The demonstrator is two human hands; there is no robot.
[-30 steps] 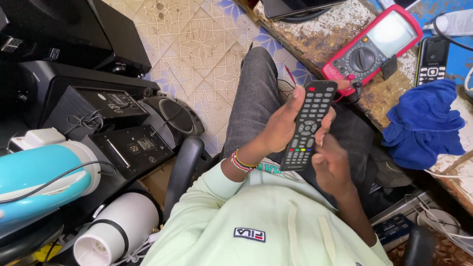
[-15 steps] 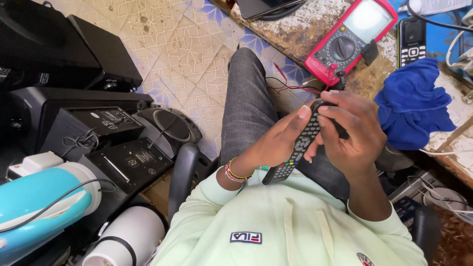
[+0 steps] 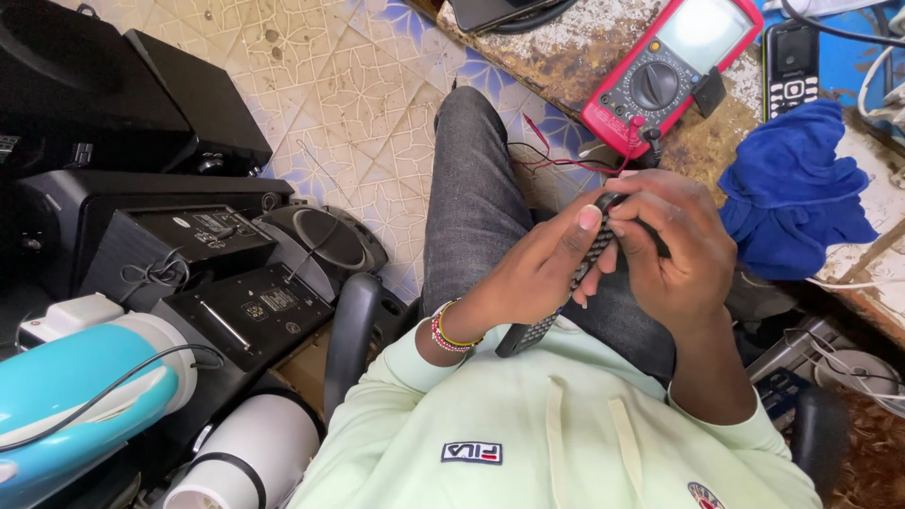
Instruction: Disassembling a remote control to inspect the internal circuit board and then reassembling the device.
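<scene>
Head view shows a seated person who looks down at both hands above the lap. The left hand [image 3: 537, 269] and the right hand [image 3: 674, 250] hold together a black remote control [image 3: 551, 306], which stands on its edge between them, so mostly its thin side and some rows of buttons are visible. The fingers of the left hand are curled around the long side of the remote, with the thumb lying on the upper part. The fingers of the right hand are clenched over the top end of the remote and cover it. The lower end of the remote sticks out under the left palm, near the pale green hoodie [image 3: 566, 434]. On the left wrist sits a beaded bracelet [image 3: 448, 332].

Behind the hands, a worn workbench [image 3: 575, 61] carries a red multimeter [image 3: 674, 66] with thin red wires [image 3: 556, 160] hanging from it. Just beside the multimeter lies a dark phone with keys [image 3: 790, 66]. A crumpled blue cloth [image 3: 797, 193] lies at the bench edge, near the right hand but apart from it.

On the tiled floor [image 3: 349, 85] at the person's left side stand several black audio devices [image 3: 217, 245], stacked and close together. Nearer to the camera there are a turquoise and white appliance [image 3: 75, 396] with a dark cable over it and a white round appliance [image 3: 255, 457]. The black armrest of the chair [image 3: 351, 330] rises between these devices and the person's leg in grey jeans [image 3: 471, 203].
</scene>
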